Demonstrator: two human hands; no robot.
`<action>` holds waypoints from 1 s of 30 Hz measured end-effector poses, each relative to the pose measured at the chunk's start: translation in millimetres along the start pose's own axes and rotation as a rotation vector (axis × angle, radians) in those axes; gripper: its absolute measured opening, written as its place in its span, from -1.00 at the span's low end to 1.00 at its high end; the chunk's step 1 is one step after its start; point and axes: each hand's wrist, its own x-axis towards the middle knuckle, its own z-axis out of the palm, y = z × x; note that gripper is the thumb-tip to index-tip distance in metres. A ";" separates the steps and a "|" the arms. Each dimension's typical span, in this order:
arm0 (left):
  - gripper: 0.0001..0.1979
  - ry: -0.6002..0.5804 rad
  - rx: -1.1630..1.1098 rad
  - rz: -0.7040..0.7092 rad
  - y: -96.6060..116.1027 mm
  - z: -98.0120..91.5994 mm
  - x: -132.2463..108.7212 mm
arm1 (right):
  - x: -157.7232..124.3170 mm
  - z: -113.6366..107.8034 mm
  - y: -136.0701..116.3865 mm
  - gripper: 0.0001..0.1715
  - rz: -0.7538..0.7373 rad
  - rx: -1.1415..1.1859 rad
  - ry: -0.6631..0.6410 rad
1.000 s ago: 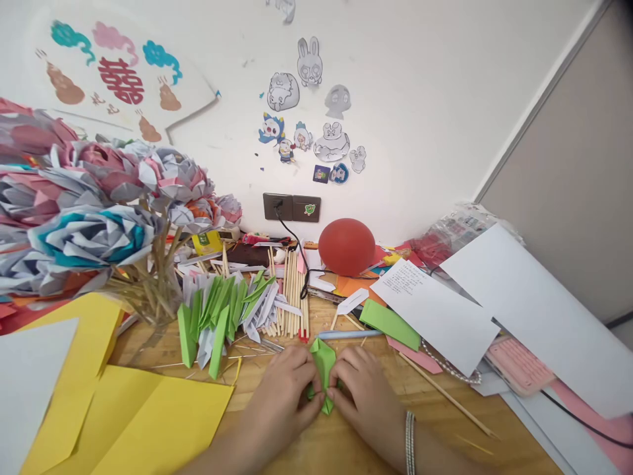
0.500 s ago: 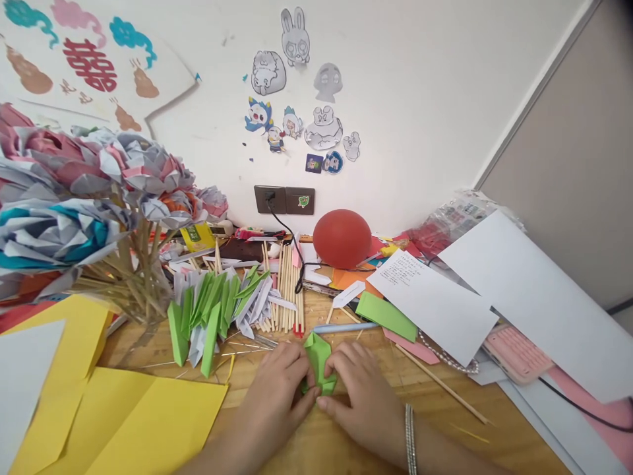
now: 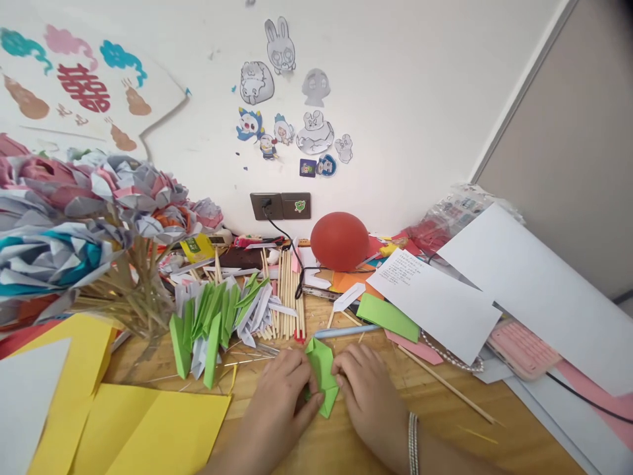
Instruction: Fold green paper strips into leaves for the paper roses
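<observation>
A small piece of folded green paper (image 3: 323,371) lies on the wooden table between my hands, with creased flaps and a pointed lower end. My left hand (image 3: 287,389) pinches its left edge between thumb and curled fingers. From the other side, the bent fingers of my right hand (image 3: 368,389) grip the right edge; their tips are partly hidden. A beaded bracelet (image 3: 413,442) circles my right wrist. Just beyond the paper lies a light blue pen (image 3: 346,331). Left of it stands a cluster of folded green paper strips (image 3: 212,323), mixed with white ones.
Paper flowers (image 3: 54,254) on stems rise at the left, above yellow paper sheets (image 3: 158,422). Wooden sticks (image 3: 287,290) and a red balloon (image 3: 339,241) are at the back. White sheets (image 3: 440,307), a pink calculator-like device (image 3: 524,348) and a thin stick (image 3: 445,384) occupy the right.
The green paper's lower end now lies flatter and shows as a point. My right thumb has moved away from my left thumb, up to the paper's right edge. The view has tilted slightly upward.
</observation>
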 end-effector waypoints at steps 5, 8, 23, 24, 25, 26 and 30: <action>-0.86 0.019 0.017 0.002 -2.5 1.7 0.1 | -1.5 0.1 -2.4 -0.70 -0.006 0.012 -0.017; -0.76 0.058 0.096 -0.055 -3.8 -0.2 -1.3 | -2.2 0.6 -1.8 -0.69 0.025 0.002 -0.029; -0.71 0.205 0.262 0.381 -28.5 -5.7 -7.8 | 2.9 -4.5 3.5 -0.80 0.020 0.034 -0.091; -0.71 0.211 0.264 0.388 -28.3 -5.4 -7.6 | 3.1 -3.9 4.0 -0.80 0.027 0.030 -0.091; -0.71 0.219 0.267 0.398 -28.6 -5.0 -7.5 | 3.3 -2.8 4.6 -0.80 0.033 0.024 -0.089; -0.72 0.226 0.274 0.407 -29.5 -4.5 -7.4 | 3.5 -1.5 5.2 -0.80 0.035 0.019 -0.083; -0.74 0.214 0.335 0.429 -34.6 -2.7 -7.3 | 4.9 1.8 8.1 -0.83 0.015 0.041 -0.025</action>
